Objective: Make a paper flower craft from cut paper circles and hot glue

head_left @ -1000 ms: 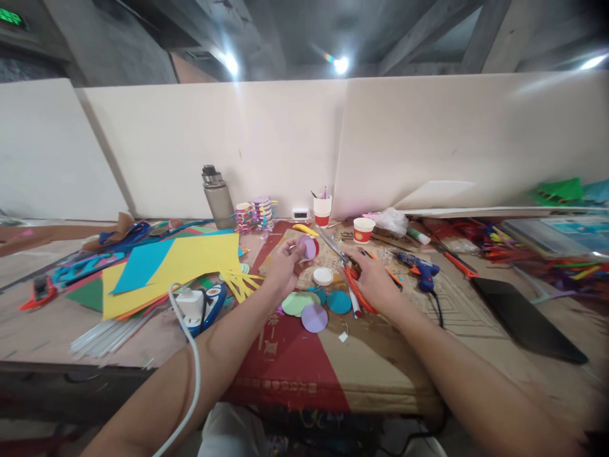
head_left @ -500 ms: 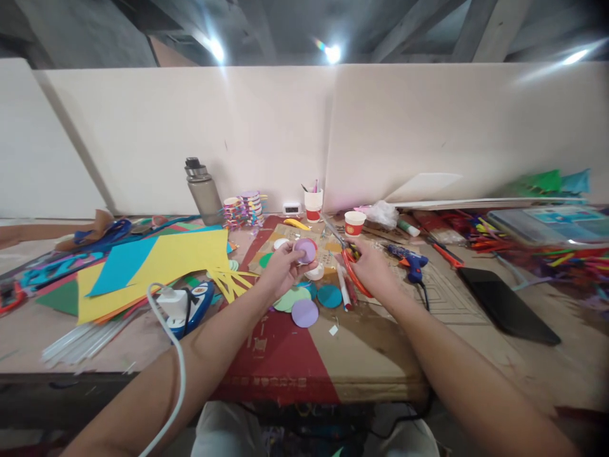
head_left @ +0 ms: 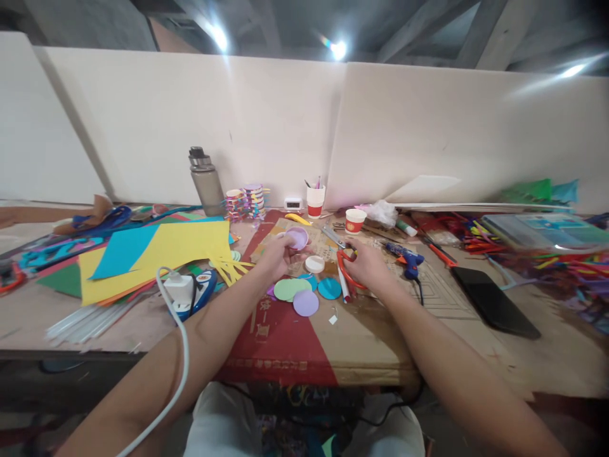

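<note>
My left hand (head_left: 277,257) pinches a small purple paper disc (head_left: 297,239), tilted toward me above the cardboard. In my right hand (head_left: 364,261) is a pair of scissors with orange handles (head_left: 349,270), its blades pointing up and left, apart from the disc. Between the hands lies a white round lid or roll (head_left: 314,264). Nearer to me are a light green disc (head_left: 291,289), a blue disc (head_left: 329,289) and another purple disc (head_left: 306,303). A white and red marker (head_left: 343,284) lies beside the scissors' handles.
Yellow paper (head_left: 190,251) and a power strip (head_left: 197,295) are at left. At the back stand a bottle (head_left: 207,184), decorated cups (head_left: 254,202) and paper cups (head_left: 355,221). A glue gun (head_left: 409,260) and black tablet (head_left: 492,301) lie right. A white cable (head_left: 183,355) crosses my left forearm.
My left hand has shifted slightly left and up, and the purple disc has tilted. My right hand still holds the scissors, moved little. The camera view has shifted slightly.
</note>
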### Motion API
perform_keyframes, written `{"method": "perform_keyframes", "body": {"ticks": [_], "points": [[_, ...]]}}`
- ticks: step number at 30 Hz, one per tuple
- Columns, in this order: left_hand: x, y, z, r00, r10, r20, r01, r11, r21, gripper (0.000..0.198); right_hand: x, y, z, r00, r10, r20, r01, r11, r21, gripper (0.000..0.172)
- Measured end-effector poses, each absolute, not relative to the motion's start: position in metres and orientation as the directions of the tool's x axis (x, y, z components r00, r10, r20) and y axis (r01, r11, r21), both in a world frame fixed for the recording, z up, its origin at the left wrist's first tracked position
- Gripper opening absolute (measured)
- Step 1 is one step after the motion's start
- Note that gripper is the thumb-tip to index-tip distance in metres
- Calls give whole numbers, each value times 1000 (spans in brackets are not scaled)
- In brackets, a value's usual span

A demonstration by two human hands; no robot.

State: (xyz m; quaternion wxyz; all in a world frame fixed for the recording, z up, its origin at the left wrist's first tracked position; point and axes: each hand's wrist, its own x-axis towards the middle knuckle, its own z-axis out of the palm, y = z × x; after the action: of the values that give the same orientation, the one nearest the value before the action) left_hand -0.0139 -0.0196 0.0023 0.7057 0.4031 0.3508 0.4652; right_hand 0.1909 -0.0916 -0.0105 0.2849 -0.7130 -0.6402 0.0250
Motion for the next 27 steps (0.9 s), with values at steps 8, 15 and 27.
{"method": "perform_keyframes", "body": {"ticks": [8,15,27], "points": [[-7,-17,5,403,915,-30,-466,233,854,44,171,-79,-5,215,869,447,396,341,-853,51],[-5,-15,21,631,776,-14,-468,395,791,30,152,-63,17,228,855,466,220,421,-880,61],[5,-30,27,634,773,1,-515,422,746,30,171,-66,8,167,865,473,-10,481,-876,65]]}}
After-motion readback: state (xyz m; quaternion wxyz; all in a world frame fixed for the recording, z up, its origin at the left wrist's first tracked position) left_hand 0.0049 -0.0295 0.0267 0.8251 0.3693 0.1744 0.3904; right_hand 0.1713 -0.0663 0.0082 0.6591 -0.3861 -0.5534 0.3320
